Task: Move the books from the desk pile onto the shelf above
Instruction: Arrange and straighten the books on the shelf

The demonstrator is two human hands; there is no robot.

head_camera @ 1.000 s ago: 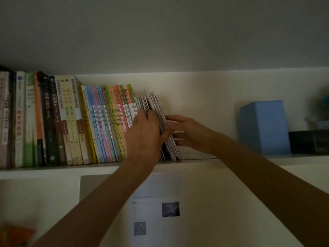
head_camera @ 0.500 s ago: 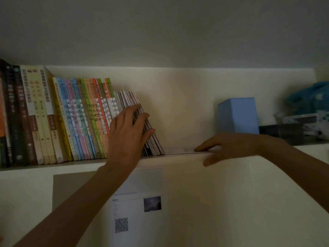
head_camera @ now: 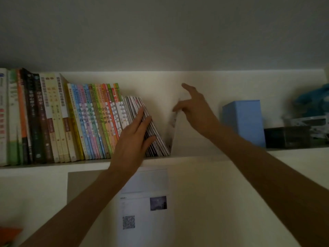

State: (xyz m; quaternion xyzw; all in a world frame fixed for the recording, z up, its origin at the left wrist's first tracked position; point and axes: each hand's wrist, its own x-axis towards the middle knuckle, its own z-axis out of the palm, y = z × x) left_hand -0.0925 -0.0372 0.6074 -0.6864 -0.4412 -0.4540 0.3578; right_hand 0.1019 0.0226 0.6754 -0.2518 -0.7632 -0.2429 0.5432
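Dim room, pale wall, one long white shelf [head_camera: 195, 158] running across at arm's reach.

Left hand [head_camera: 132, 138] laid flat, fingers straight, pressing on the spines of the thin booklets [head_camera: 156, 139] and propping them where they lean leftward against the rest of the row. Right hand [head_camera: 195, 108] raised just to the right of that stack, forefinger stretched upward, thumb and remaining fingers pinching the top edge of a thin white booklet [head_camera: 173, 131]; booklet tilted the other way, foot on the shelf touching the foot of the leaning stack, top well apart from it, so that a V-shaped gap stands between the two hands.

Left of the left hand: pastel paperbacks [head_camera: 97, 122] leaning slightly, then taller cream volumes [head_camera: 57, 118], then dark and green-spined books [head_camera: 26, 118] out to the picture's edge. Right of the right hand, on the same shelf: upright blue box [head_camera: 243, 122], then a dark low case [head_camera: 286, 137], a clear container [head_camera: 306, 122] and a blurred blue-green bundle [head_camera: 313, 100] beyond. Below the hands, on the wall under the shelf: printed sheet [head_camera: 146, 207] bearing a QR code and a small photograph. Bottom left corner: an orange object [head_camera: 9, 234], too blurred to tell.
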